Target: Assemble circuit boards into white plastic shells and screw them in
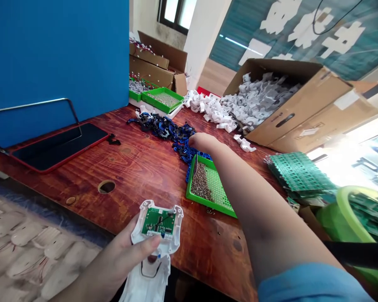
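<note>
My left hand (129, 249) is closed around a white plastic housing (177, 247), its thumb across the front. Inside the housing's upper half sits a green circuit board (151, 219) with dark components. A narrower white section with a bent metal wire extends below, towards me. My right hand (203, 142) stretches forward to a heap of small blue and black plastic parts (164, 126), at its near right end. Its fingers are mostly hidden, so their grip does not show. Under my right forearm stands a green perforated tray (219, 186) holding many small screws (201, 184).
A phone with a red edge (59, 147) lies left, below a blue panel (56, 54). White plastic pieces (214, 111) spill from a cardboard box (286, 121) at back right. Stacked green circuit boards (299, 172) and a green basket (340, 214) stand right. White housings (28, 235) lie lower left.
</note>
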### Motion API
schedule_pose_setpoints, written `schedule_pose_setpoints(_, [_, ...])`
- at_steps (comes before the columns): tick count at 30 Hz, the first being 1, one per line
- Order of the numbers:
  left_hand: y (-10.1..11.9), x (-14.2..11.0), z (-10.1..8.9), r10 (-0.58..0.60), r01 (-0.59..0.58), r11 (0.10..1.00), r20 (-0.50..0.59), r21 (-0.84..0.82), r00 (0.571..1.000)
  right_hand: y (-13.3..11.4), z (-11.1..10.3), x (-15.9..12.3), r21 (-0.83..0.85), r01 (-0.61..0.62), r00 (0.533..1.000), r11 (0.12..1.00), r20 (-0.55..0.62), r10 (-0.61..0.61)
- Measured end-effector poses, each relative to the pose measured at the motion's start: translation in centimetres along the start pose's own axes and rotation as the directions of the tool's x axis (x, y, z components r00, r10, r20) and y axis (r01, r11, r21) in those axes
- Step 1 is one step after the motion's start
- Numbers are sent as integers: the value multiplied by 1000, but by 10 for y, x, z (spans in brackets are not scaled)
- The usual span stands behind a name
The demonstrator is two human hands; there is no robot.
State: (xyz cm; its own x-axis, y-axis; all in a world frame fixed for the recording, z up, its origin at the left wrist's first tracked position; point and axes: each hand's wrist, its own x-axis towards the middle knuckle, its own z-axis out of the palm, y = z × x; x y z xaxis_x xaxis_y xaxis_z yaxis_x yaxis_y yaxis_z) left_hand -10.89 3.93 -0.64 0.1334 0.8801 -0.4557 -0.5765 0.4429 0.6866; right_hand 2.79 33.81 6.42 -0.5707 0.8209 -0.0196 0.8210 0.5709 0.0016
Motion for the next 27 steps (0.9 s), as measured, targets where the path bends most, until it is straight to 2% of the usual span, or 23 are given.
schedule_pose_setpoints(2, [1,0,-1,-24,25,1000,38,-5,999,0,3,6,-16,-23,1000,1000,13,23])
schedule_pose_setpoints(6, [3,0,-2,1,0,1000,71,-24,997,1,4,12,-11,-50,998,999,-24,50])
schedule_pose_setpoints(10, [6,-3,2,-15,19,997,57,-69,998,-6,-13,-11,30,-49,989,998,-141,53])
schedule_pose_setpoints(13, [3,-5,5,50,-43,996,85,-84,995,-24,-31,-63,126,-47,958,991,-276,80])
schedule_pose_setpoints(14, [0,-6,5,92,-82,992,107,-91,990,-33,-36,-88,248,-12,937,969,-337,98])
schedule_pose_setpoints(17, [-11,-8,9,206,-193,977,195,-86,959,-61,-36,-172,476,223,912,851,-409,-10])
schedule_pose_setpoints(18, [-15,-10,12,224,-211,974,230,-77,947,-70,-31,-199,495,299,905,816,-419,-77])
schedule_pose_setpoints(19, [-19,-12,15,233,-223,973,266,-66,935,-79,-23,-223,525,320,909,788,-405,-99])
schedule_pose_setpoints(22, [-30,-20,29,242,-250,968,344,-21,907,-96,7,-276,611,273,938,743,-341,-64])
schedule_pose_setpoints(24, [-36,-26,40,245,-275,961,375,27,894,-101,26,-294,610,223,930,761,-367,22])
schedule_pose_setpoints(27, [-46,-32,53,234,-297,950,406,99,883,-103,44,-309,565,166,877,808,-459,140])
